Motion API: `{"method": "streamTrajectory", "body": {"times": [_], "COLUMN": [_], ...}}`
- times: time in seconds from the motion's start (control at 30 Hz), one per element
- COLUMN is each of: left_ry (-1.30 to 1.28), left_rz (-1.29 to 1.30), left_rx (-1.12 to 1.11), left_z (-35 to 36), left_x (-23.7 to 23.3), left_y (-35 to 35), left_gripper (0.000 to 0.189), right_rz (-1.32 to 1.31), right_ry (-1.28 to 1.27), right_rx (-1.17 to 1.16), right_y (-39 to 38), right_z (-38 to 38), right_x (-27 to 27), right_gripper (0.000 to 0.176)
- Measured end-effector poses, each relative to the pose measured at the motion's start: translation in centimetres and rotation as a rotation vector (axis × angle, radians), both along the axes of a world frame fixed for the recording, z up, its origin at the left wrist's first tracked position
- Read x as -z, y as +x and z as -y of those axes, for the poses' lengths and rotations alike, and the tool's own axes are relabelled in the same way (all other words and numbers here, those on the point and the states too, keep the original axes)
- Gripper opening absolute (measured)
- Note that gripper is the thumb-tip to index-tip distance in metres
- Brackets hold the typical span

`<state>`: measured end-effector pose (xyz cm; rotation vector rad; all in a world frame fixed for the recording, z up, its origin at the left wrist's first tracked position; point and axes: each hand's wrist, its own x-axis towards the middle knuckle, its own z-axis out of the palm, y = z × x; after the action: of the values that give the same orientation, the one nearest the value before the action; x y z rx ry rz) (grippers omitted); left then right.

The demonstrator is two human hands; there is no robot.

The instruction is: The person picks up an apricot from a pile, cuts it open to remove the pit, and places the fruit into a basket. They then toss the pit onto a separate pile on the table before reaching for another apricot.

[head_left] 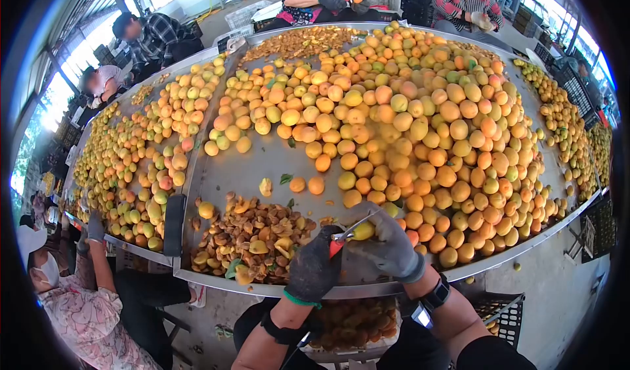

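Note:
My left hand [314, 265], in a dark glove with a green cuff, is closed on a tool with a red handle [336, 245] and a metal end. In the grey glove, my right hand [387, 242] holds a yellow-green apricot [363, 231] against the tool's metal end. Both hands are close together over the front edge of the metal table [243, 166]. A heap of pits and split pieces [256, 239] lies just left of my hands. The large pile of whole apricots [446, 133] spreads behind and to the right.
A raised divider [203, 133] separates another apricot pile [151, 173] on the left. Below the edge sit a container of apricot halves [354, 321] and a black crate [508, 314]. A co-worker [85, 298] is at the lower left; several people sit across the table.

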<state>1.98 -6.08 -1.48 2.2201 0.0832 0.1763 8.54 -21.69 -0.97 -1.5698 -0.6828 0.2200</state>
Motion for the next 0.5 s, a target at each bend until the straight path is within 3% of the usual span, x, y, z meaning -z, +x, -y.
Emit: {"method": "streamTrajectory", "body": {"times": [0.17,0.23,0.33,0.5], "left_ry": [0.089,0.039,-0.044,-0.15], "left_rz": [0.111,-0.03,-0.027,-0.187], "left_rx": [0.0,0.041,0.096,0.177], "left_z": [0.5,0.6,0.4,-0.6], "left_x": [0.9,1.3,1.9,0.3], "left_y": [-0.1,-0.2,-0.2,0.2], "left_gripper": [0.024,0.026,0.029,0.033], "right_rz": [-0.185,0.141,0.275,0.137], "right_ry": [0.121,0.007,-0.085,-0.092], "right_rx": [-0.008,0.084,0.092,0.046], "right_y": [-0.8,-0.4,-0.2,-0.2], "right_z": [-0.3,-0.3,-0.1,-0.3], "right_x": [0.1,0.9,0.4,-0.2], "right_gripper": [0.039,0.043,0.045,0.045]}}
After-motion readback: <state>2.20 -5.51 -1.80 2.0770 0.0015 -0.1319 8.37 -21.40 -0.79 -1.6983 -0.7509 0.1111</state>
